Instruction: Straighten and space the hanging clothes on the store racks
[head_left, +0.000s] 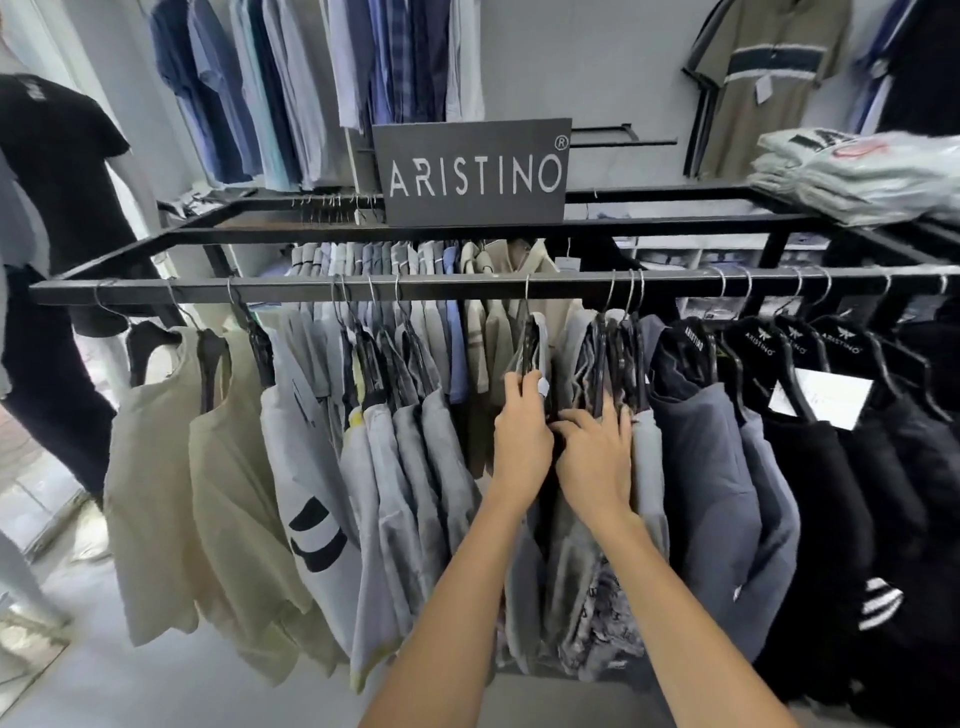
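Observation:
A black metal rack rail (467, 289) runs across the view with shirts on black hangers. Beige shirts (171, 457) hang spaced at the left, grey ones (395, 457) are bunched in the middle, dark blue and black ones (727, 467) hang at the right. My left hand (522, 436) grips the shoulder of a single hanger with a grey shirt (532, 345), set apart from its neighbours. My right hand (597, 457) lies with spread fingers on a tight bunch of patterned grey shirts (608, 358) just to the right, thumb tucked into the gap.
A dark "ARISTINO" sign (471, 171) stands on the rack's top frame. Folded grey shirts in plastic (862, 176) are stacked at the right end. A second rail behind carries more shirts (415, 257). A mannequin in a black shirt (57, 171) stands at the left. Wall racks hold blue shirts (311, 78).

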